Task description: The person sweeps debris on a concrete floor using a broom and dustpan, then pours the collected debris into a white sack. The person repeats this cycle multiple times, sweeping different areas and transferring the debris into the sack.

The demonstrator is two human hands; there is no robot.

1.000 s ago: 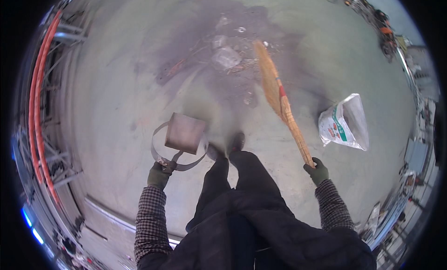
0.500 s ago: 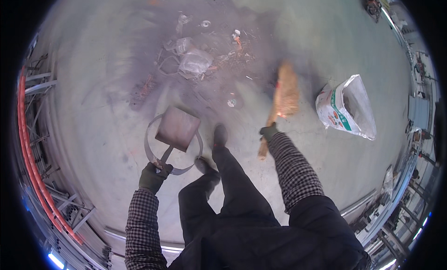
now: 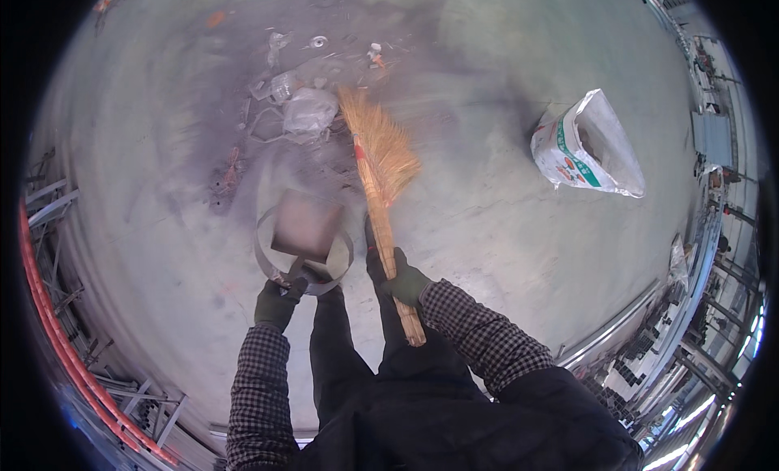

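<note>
My left hand (image 3: pixel 279 303), in a dark green glove, is closed round the handle of what looks like a metal dustpan (image 3: pixel 307 226), a squarish brown plate with a grey hoop-like band about it. The plate is blurred. My right hand (image 3: pixel 408 285), gloved alike, grips the stick end of a straw broom (image 3: pixel 377 159). Its bristles fan out to the right of a heap of litter on the floor. In that heap lie a clear plastic bag (image 3: pixel 311 111), a small white roll (image 3: pixel 318 42) and dark dust.
An open white woven sack (image 3: pixel 578 146) with a green stripe stands on the floor to the right. Along the left run red pipes (image 3: pixel 50 321) on metal racks. Stacked metal profiles (image 3: pixel 625 374) lie along the right edge.
My right hand has swung the broom left and inward, from beside the sack to the litter heap. The dustpan's plate has shifted slightly. My feet have moved forward and the view has shifted.
</note>
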